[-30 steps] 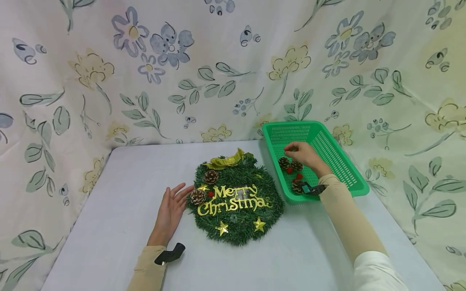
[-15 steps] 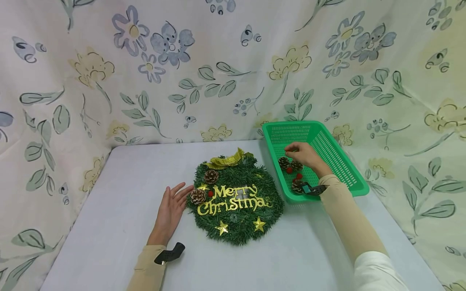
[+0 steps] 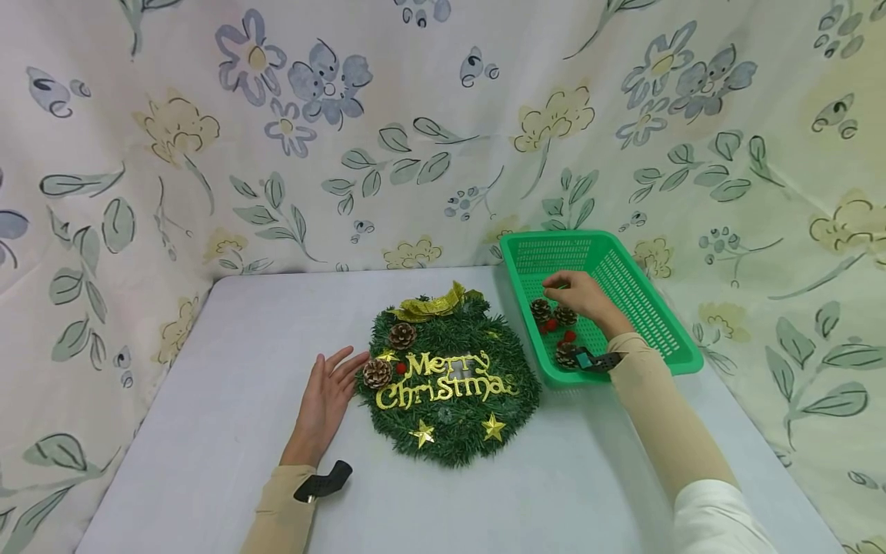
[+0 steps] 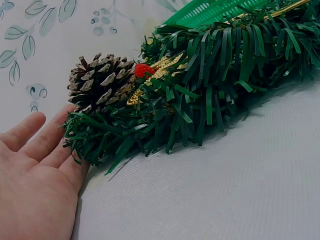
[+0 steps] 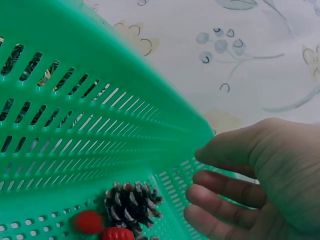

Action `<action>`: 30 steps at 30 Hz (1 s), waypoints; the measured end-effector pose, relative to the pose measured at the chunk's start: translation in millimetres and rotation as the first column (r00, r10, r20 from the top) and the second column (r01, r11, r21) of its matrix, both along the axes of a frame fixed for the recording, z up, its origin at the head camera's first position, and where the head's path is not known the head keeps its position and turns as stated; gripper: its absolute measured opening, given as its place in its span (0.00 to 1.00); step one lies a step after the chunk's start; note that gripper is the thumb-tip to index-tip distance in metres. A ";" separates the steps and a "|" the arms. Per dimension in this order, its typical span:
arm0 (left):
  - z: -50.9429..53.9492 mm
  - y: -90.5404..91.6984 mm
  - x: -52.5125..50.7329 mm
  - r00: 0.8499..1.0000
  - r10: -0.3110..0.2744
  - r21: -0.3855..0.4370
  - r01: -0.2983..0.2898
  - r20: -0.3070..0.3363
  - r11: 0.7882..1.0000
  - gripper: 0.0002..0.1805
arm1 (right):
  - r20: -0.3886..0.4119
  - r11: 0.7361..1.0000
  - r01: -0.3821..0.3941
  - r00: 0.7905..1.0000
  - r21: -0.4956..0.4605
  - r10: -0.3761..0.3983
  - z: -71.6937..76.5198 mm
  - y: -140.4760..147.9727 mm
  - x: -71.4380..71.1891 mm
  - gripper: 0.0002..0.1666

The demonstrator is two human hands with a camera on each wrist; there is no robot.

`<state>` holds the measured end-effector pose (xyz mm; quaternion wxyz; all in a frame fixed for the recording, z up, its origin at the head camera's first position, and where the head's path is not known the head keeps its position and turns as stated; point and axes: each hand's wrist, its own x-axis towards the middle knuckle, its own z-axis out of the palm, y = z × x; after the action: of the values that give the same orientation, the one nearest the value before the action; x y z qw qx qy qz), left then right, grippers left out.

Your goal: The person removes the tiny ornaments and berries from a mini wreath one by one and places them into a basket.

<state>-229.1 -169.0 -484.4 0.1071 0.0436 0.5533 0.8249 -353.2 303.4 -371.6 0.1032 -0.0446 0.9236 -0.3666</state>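
A green wreath (image 3: 450,431) with gold "Merry Christmas" lettering (image 3: 443,391), gold stars and two pine cones lies on the table. My left hand (image 3: 327,400) is palm up at its left edge; in the left wrist view the fingertips of the left hand (image 4: 40,180) touch the greenery beside a pine cone (image 4: 100,82). Over the green basket (image 3: 515,269) hovers my right hand (image 3: 584,298), holding nothing. The right wrist view shows the right hand (image 5: 260,180) with loosely bent fingers, above and beside a pine cone (image 5: 131,206) and red balls (image 5: 89,222).
The basket stands at the wreath's right, with several pine cones and red balls at its left side. Behind the white table (image 3: 228,369) hangs a floral curtain (image 3: 415,92). A gold ribbon (image 3: 431,308) sits on the wreath's top edge.
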 end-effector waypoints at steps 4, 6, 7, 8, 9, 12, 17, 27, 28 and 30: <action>-0.1 -0.2 -0.1 1.000 0.000 0.002 0.000 0.002 1.000 0.42 | 0.004 1.000 0.005 1.000 -0.002 -0.005 2.1 -0.9 0.5 0.25; -0.1 -0.4 -0.1 1.000 -0.001 0.004 0.001 0.003 1.000 0.42 | 0.002 1.000 0.006 1.000 -0.007 -0.006 3.1 -1.3 0.9 0.25; -0.1 -0.5 -0.1 1.000 -0.003 0.004 0.003 0.002 1.000 0.42 | -0.001 1.000 0.006 1.000 -0.009 -0.006 3.8 -1.6 1.0 0.25; -0.1 -0.7 -0.1 1.000 -0.004 0.004 0.004 0.002 1.000 0.41 | -0.006 1.000 0.004 1.000 -0.011 -0.004 4.3 -1.8 1.3 0.25; 0.0 -0.7 -0.1 1.000 -0.006 0.004 0.006 0.003 1.000 0.41 | -0.010 1.000 0.005 1.000 -0.013 -0.005 4.6 -2.0 1.3 0.25; 0.2 -0.9 -0.1 1.000 -0.008 0.004 0.008 0.000 1.000 0.40 | -0.029 1.000 0.003 1.000 -0.009 -0.003 5.6 -4.0 1.9 0.26; 0.4 -0.8 0.1 1.000 -0.010 -0.001 0.010 0.008 1.000 0.40 | -0.046 1.000 -0.001 0.999 -0.001 0.001 8.8 -7.1 3.7 0.26; -0.9 -0.3 -0.6 1.000 -0.007 -0.005 0.007 0.006 1.000 0.42 | -0.068 1.000 -0.017 0.998 -0.015 0.016 18.4 -12.7 8.1 0.24; -1.0 -0.2 -0.5 1.000 -0.006 -0.005 0.006 0.006 1.000 0.42 | -0.069 1.000 -0.018 0.997 -0.019 0.017 19.6 -13.6 8.4 0.24; -1.0 -0.1 -0.4 1.000 -0.005 -0.007 0.005 0.004 1.000 0.42 | -0.077 1.000 -0.025 0.997 -0.020 0.023 22.2 -16.0 9.2 0.24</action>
<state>-229.5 -169.1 -485.4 0.1102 0.0430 0.5559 0.8228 -344.0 287.4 -349.5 0.0718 -0.0707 0.9224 -0.3728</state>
